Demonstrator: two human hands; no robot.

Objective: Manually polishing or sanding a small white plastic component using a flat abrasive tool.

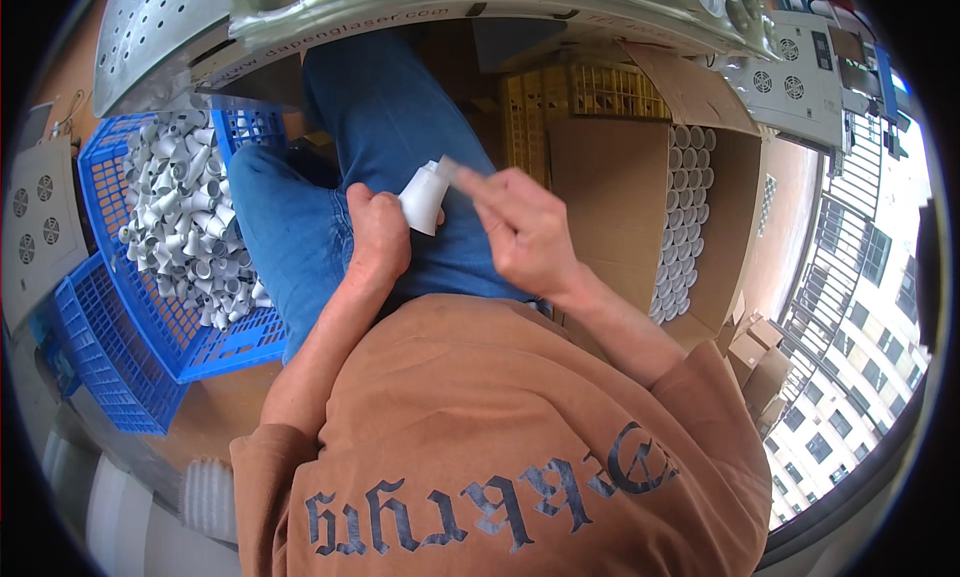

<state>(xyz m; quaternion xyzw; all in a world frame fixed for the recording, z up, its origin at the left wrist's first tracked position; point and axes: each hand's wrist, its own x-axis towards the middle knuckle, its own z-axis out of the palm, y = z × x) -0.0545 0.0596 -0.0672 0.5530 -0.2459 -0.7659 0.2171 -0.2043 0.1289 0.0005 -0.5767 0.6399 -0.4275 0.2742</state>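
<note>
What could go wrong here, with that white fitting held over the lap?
The left hand holds the fitting only by its lower end, so the right hand, working its top with a thin strip, could knock it loose. A dropped fitting would likely miss the blue crate and the carton.

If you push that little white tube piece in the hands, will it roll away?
Probably, a bit: the white pipe fitting looks round, so it could roll. It seems stiff and light, since the left hand holds it with the fingers alone. The right hand touches its top.

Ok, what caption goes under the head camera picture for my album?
Left hand holds a white fitting, right hand pinches a thin strip at it, between a blue crate and a cardboard box.
</note>
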